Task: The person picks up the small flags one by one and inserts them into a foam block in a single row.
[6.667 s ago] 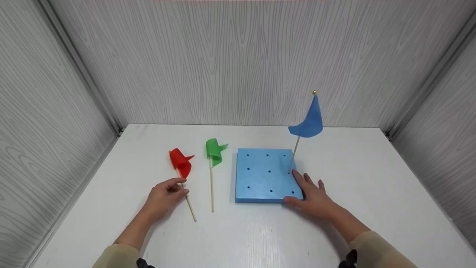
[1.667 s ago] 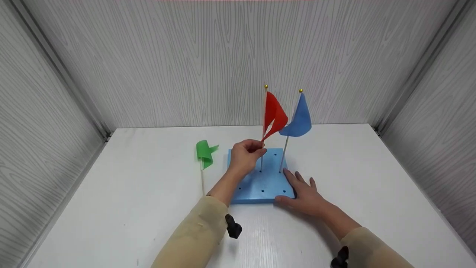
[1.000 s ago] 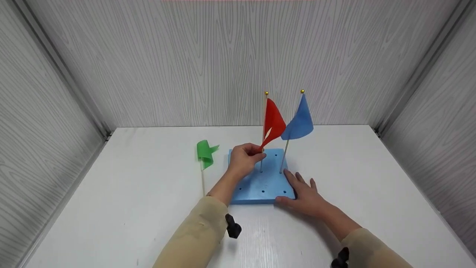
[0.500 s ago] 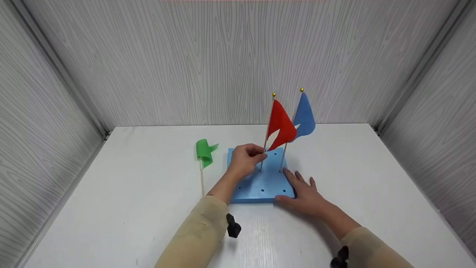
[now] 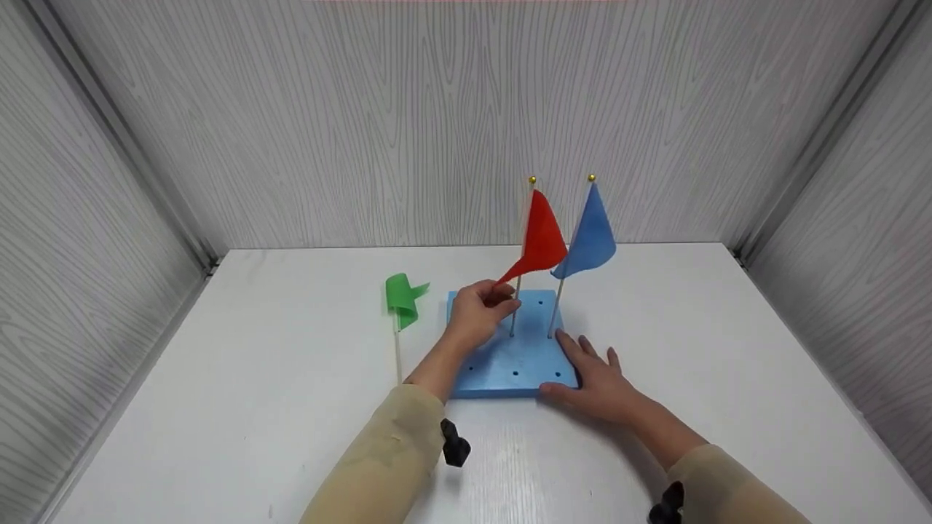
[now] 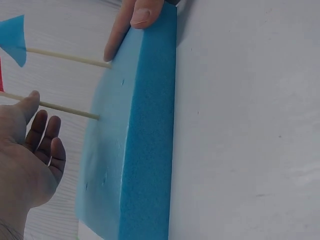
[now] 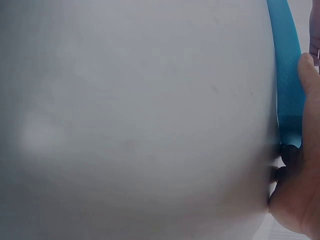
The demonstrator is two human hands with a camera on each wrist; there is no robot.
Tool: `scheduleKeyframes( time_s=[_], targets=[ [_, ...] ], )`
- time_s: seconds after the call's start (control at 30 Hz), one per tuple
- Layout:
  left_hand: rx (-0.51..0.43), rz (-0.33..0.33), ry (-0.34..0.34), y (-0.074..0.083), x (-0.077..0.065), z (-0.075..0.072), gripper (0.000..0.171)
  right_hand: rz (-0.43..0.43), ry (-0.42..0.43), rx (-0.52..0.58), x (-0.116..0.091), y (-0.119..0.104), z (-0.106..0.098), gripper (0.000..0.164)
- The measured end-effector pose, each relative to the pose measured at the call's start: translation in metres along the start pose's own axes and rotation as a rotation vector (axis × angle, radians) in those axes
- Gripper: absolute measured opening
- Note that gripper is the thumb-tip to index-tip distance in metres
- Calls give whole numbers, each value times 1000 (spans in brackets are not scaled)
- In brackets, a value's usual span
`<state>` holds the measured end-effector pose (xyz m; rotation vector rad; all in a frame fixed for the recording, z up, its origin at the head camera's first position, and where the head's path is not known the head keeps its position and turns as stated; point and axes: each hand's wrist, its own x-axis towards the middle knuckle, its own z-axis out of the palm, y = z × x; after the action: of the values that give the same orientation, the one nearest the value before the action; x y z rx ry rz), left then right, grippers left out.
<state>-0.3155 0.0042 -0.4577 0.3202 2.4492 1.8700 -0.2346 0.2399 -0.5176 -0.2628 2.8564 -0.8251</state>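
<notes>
head cam: left hand (image 5: pixel 477 316) reaching over the block (image 5: pixel 502 358), pinching the red flag (image 5: pixel 545 236) by its stick, tip at the middle hole; right hand (image 5: pixel 603 388) spread on the block's right edge, blue flag (image 5: pixel 592 236) in a hole beside it.

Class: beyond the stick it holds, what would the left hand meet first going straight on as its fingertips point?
Probably the blue flag's stick, standing in the blue board beyond the left hand; depth is hard to judge.

One red flag (image 5: pixel 544 236), one blue flag (image 5: pixel 593 236) and one green flag (image 5: pixel 400 292), three in all; one blue block (image 5: pixel 502 364); one left hand (image 5: pixel 477 316) and one right hand (image 5: pixel 593 382); two sleeves (image 5: pixel 386 455); two visible gold beads (image 5: pixel 532 179); one white table (image 5: pixel 291 364).
</notes>
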Motion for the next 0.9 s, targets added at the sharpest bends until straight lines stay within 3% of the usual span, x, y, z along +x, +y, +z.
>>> scheduleKeyframes(
  time_s=[0.2, 0.33, 0.63, 0.9],
  targets=[
    [42, 18, -18, -2, -1, -10, 27, -10, 1, 1, -1, -1, 0, 112],
    [30, 19, -23, -1, -4, -25, 29, -6, -2, 1, -1, -2, 0, 112],
    [-14, 48, 35, 5, -15, -90, 31, 18, -17, 12, -1, 1, -3, 112],
    [-16, 29, 85, -3, -27, -143, 32, 18, -12, -3, 0, 6, -6, 113]
  ],
)
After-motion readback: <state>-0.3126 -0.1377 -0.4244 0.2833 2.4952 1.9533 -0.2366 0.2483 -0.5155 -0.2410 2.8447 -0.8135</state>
